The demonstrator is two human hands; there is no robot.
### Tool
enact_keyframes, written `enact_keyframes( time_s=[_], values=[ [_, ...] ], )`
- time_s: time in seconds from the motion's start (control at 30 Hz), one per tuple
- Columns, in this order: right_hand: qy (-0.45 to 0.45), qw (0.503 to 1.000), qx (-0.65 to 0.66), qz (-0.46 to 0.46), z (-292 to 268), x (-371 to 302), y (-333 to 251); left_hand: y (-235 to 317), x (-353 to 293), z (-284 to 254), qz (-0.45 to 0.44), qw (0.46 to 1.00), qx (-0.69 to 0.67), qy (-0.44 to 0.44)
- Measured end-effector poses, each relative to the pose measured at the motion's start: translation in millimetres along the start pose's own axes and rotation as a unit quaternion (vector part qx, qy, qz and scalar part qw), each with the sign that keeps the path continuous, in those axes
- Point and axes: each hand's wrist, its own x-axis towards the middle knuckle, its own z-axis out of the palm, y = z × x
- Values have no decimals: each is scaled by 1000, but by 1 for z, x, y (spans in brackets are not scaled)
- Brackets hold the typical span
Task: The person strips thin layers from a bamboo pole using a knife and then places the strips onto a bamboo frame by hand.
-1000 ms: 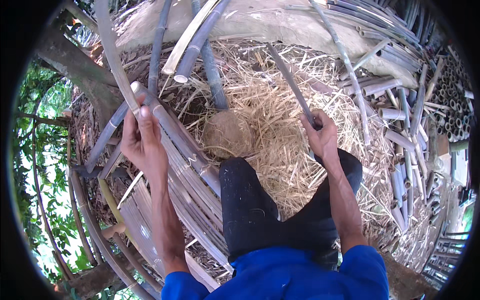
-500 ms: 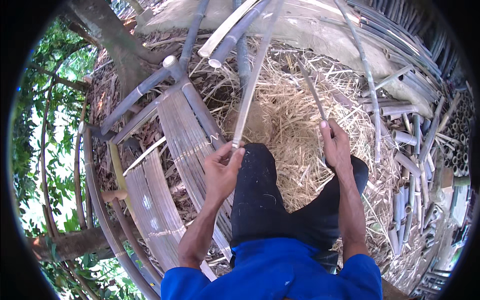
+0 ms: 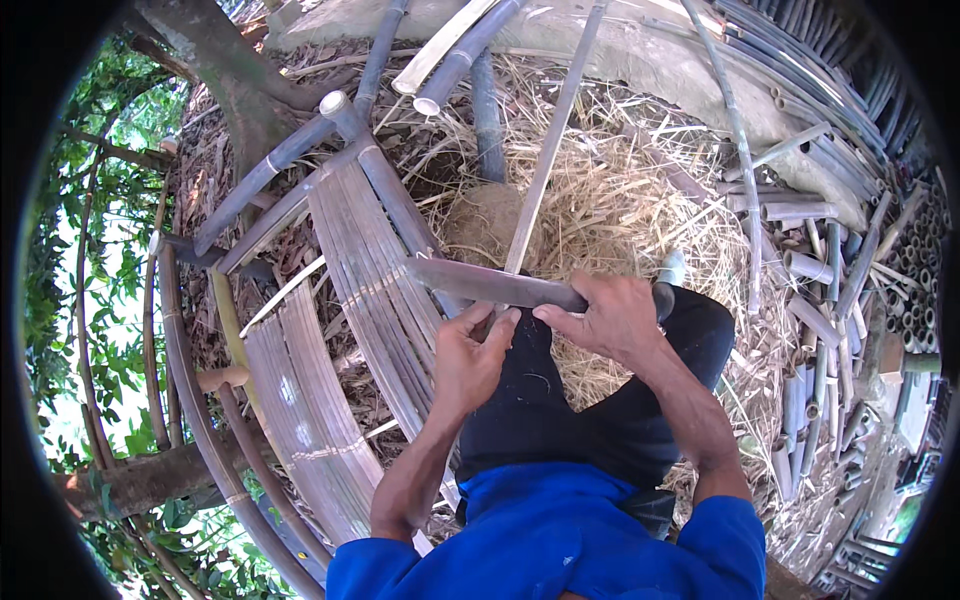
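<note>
My left hand is pinched on the near end of a long, thin bamboo strip, which reaches away towards the top of the view. My right hand is closed around the grip of a machete. Its broad, dark blade lies across the strip just beyond my left fingertips, with the tip pointing left. The blade hides a short length of the strip, and my fingers cover its near end. Both hands are close together above my left knee.
A bench of bamboo slats stands at my left. Pale shavings cover the ground ahead, around a rounded brown lump. Thick bamboo poles jut in at the top. Cut bamboo pieces are piled at the right.
My right hand has swung left, bringing the machete from pointing ahead to lying crosswise over the strip. My left hand has shifted slightly right, and the strip's far end now leans further right.
</note>
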Motion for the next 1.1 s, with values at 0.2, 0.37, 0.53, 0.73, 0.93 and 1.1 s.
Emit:
enact_keyframes(
  time_s=[0.2, 0.37, 0.53, 0.73, 0.93, 1.1],
  values=[
    [19, 993, 18, 118, 4, 12, 26, -3, -11, 1, -41, 998, -40, -6],
    [-46, 999, 17, 13, 8, -2, 14, -8, -28, -8, -90, 996, 3, -18],
    [-29, 993, -47, 108, -12, 46, 71, -14, -61, -22, -95, 995, 23, -8],
    [59, 934, -5, 353, -62, 93, 186, -34, -122, -58, -190, 982, 12, -20],
    [8, 968, 14, 249, -15, 37, 90, -25, -75, -54, -195, 979, -17, -61],
    [-60, 998, 19, 11, 29, -25, -1, -26, -50, -28, -96, 992, -30, -78]
  ],
)
